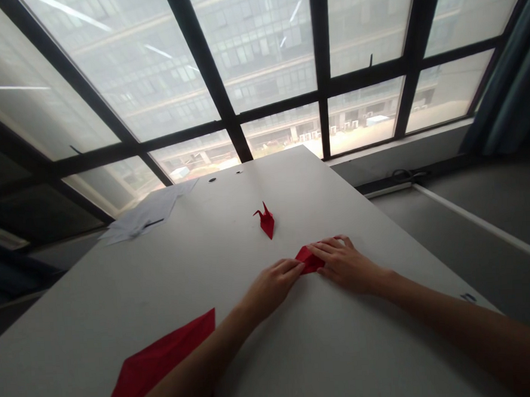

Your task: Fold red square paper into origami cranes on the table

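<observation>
A small folded sheet of red origami paper (311, 259) lies on the white table between my hands. My left hand (279, 280) is closed, thumb and fingers pinching the paper's left corner. From the right, my right hand (343, 264) reaches over the paper with its fingers stretched out and spread, their tips resting on it and covering its right part; the thumb is at the near edge. Just beyond my hands stands a finished red paper crane (267, 221), its thin neck and tail pointing up.
A larger red paper sheet (153, 361) lies at the near left, partly beneath my left forearm. White papers (144, 212) with a dark pen (154, 222) on them are at the table's (231, 236) far left. Windows (274, 54) rise behind; a blue curtain (505, 88) hangs at right.
</observation>
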The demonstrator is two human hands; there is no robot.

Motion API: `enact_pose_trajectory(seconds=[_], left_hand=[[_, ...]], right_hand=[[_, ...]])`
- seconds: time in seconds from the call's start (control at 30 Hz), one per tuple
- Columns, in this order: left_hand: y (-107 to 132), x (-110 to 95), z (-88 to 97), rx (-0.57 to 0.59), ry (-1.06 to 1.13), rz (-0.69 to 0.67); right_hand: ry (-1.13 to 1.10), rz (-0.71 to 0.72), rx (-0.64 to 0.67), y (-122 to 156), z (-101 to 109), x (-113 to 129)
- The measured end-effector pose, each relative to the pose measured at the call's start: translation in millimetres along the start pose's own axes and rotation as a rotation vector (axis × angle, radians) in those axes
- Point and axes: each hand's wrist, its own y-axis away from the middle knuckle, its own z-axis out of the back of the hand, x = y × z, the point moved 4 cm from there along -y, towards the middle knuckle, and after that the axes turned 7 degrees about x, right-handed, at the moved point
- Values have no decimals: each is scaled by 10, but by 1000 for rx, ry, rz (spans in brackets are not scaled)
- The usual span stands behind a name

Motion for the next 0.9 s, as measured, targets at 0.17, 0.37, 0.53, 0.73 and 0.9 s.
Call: enact_pose_trajectory(seconds=[0.17, 0.37, 0.53, 0.73, 0.9], left_hand=[[10, -9, 22, 27, -64, -48], [9, 54, 14, -34, 52, -34], [13, 141, -21, -134, 212, 19], [-14, 144, -17, -188, 345, 156], [-12, 151, 20, -278, 473, 314]], right_hand=[[-34, 7, -14, -7, 65, 24], [-40, 30, -27, -12, 67, 5], [-65, 19, -85, -32, 43, -36], [-68, 61, -163, -46, 101, -11], [-101, 99, -227, -39, 161, 35]])
